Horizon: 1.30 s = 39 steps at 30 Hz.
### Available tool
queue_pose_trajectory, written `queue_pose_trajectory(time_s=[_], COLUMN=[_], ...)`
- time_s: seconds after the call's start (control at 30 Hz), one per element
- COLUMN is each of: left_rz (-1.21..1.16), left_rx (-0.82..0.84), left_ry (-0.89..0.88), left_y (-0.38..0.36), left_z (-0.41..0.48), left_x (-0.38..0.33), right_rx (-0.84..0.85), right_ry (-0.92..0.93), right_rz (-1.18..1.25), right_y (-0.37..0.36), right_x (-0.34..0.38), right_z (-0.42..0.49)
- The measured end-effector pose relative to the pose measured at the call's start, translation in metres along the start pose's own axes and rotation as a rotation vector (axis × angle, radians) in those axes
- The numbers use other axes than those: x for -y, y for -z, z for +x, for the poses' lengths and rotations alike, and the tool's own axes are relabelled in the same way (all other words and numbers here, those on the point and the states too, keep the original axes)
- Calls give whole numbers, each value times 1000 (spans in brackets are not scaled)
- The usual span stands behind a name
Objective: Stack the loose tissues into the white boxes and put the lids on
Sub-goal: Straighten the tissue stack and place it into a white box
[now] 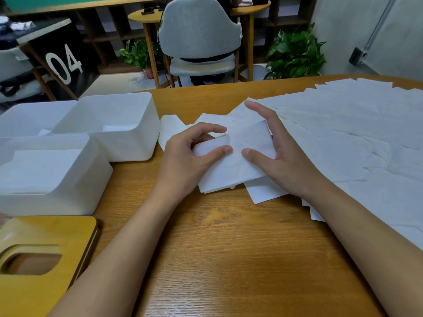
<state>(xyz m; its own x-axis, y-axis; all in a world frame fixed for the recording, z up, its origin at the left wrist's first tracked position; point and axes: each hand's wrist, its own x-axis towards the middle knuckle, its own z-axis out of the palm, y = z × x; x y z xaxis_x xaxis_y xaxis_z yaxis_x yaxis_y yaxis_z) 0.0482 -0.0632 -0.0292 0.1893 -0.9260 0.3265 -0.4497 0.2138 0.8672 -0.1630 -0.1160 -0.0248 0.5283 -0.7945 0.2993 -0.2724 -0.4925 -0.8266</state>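
Forearms enter from the bottom edge and meet over the table (pixel 229 259). At lower left lies a wooden lid (pixel 45 229) with an oval slot, flat and not yet fitted.

1. Left hand (pixel 190 156): fingers curled round the left edge of a small stack (pixel 235 165) of tissues, thumb on top. It grips the stack.
2. Right hand (pixel 286 161): fingers nearly straight along the stack's right edge, thumb resting on top. It steadies the stack without closing on it.
3. Stack position: on the table between the hands, at the left edge of the loose tissues (pixel 343 133) that spread over the right side.
4. Near box (pixel 68 197): to the left of the stack, just beside the left forearm, part filled. Far box (pixel 137 143): behind it, touching, nearly empty. A third box (pixel 27 115) stands at far left.

Governing relation: all boxes lie left of the stack, so the left hand is nearer. The stack's long axis runs roughly left to right, slightly tilted, much like the near box's opening; probably only a small turn is required.
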Motion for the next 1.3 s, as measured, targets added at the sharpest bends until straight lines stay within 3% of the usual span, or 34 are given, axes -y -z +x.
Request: queue_pose_trajectory(time_s=[0.13,0.27,0.4,0.47,0.6,0.7,0.97,1.3], left_rz=[95,-199,-182,-92,346,547,585,611], left_rx=[-104,39,-28,-39,-67,-37,-34,-135], left_ry=[-1,204,193,144,8,49,134,2], left_y=[1,4,4,8,24,26,23,26], left_z=[2,2,4,6,12,13,13,16], left_x=[0,-7,-3,3,22,29,29,37], right_rx=[-70,-90,7,17,-117,-153,-160,-173], right_ry=[9,-32,-45,-84,-187,-203,-216,-227], right_rz=[114,302,248,208,168,180,181,197], right_y=[3,9,8,6,5,6,5,3], right_x=[1,1,1,-1,-12,-14,-17,-19], right_z=[1,2,1,2,4,4,6,7])
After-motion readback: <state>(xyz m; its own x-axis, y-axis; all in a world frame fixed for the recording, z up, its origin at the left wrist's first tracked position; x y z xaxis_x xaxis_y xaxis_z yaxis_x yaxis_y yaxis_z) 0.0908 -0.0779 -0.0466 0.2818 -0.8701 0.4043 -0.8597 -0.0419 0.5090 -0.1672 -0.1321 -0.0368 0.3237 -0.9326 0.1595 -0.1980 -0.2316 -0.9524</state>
